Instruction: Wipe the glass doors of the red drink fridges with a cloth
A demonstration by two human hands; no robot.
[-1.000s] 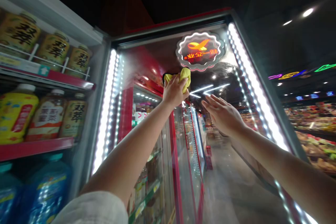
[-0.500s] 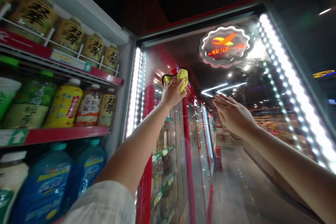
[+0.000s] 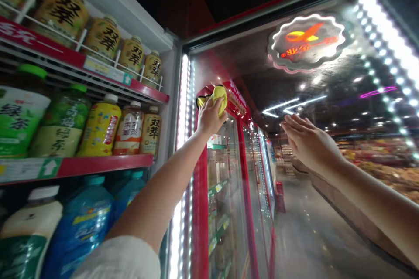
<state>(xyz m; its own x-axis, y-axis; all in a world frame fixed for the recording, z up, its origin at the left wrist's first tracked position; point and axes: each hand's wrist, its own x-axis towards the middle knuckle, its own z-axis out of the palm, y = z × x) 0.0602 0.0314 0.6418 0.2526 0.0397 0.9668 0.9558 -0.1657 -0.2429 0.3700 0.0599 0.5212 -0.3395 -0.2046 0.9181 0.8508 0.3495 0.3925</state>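
Note:
My left hand (image 3: 211, 117) is closed on a yellow cloth (image 3: 220, 98) with a dark edge, pressed against the glass door (image 3: 242, 74) of an upright drinks cooler. The cloth sits near the door's lit left side, fairly high up. My right hand (image 3: 310, 139) is flat against the same pane, further right, its fingers stretched out and nothing in it. Above that hand, a glowing scalloped logo sign (image 3: 307, 43) shows on the glass.
To the left, cooler shelves (image 3: 108, 163) with red price rails hold several bottled drinks, including a blue bottle (image 3: 81, 226). Bright LED strips (image 3: 183, 139) run along the door's sides. Through the glass show red-framed coolers (image 3: 247, 174) and a shop floor (image 3: 297, 222).
The view has shifted, so the shelves and door sit further right. Against the door, my left hand and the cloth have slid left, closer to the lit edge; my right hand stays flat.

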